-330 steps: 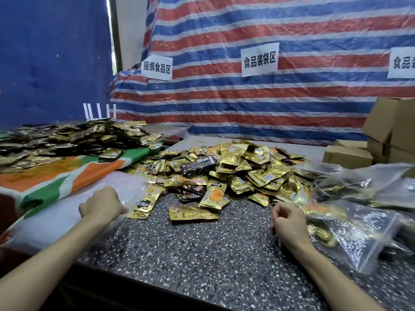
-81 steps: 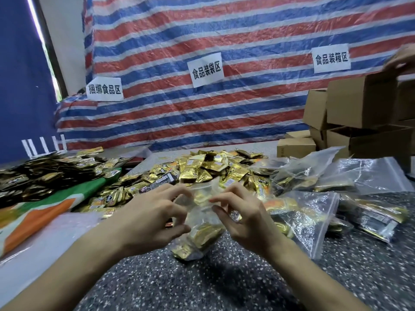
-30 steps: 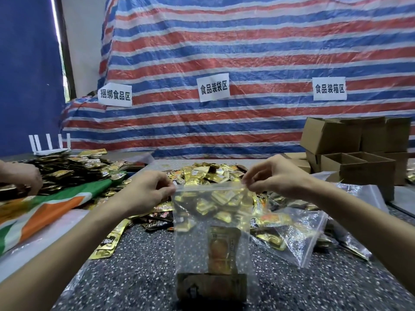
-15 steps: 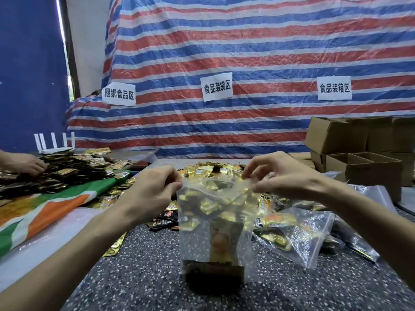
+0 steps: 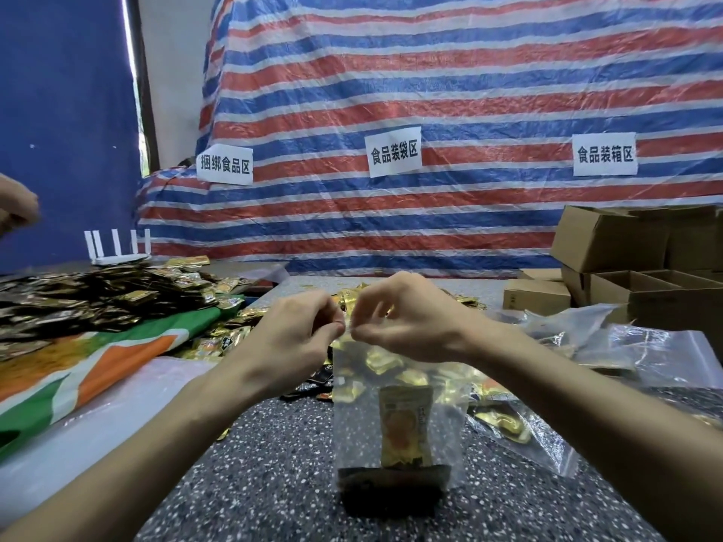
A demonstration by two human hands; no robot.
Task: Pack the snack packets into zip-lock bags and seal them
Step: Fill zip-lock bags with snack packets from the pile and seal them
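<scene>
Over the speckled grey bench point(image 5: 254, 483), clear plastic zip-lock bag point(image 5: 356, 416) held upright, left hand point(image 5: 297, 338) and right hand point(image 5: 407, 318) close together pinching its top edge, gold foil snack packet point(image 5: 406, 428) standing inside, heap of gold packets point(image 5: 229, 338) behind

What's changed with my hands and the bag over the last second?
The right hand slid left along the top edge of the zip-lock bag to meet the left hand; both now pinch it near its left corner. Unchanged: the bag stays upright, with the gold snack packet above a dark packet inside.
</scene>
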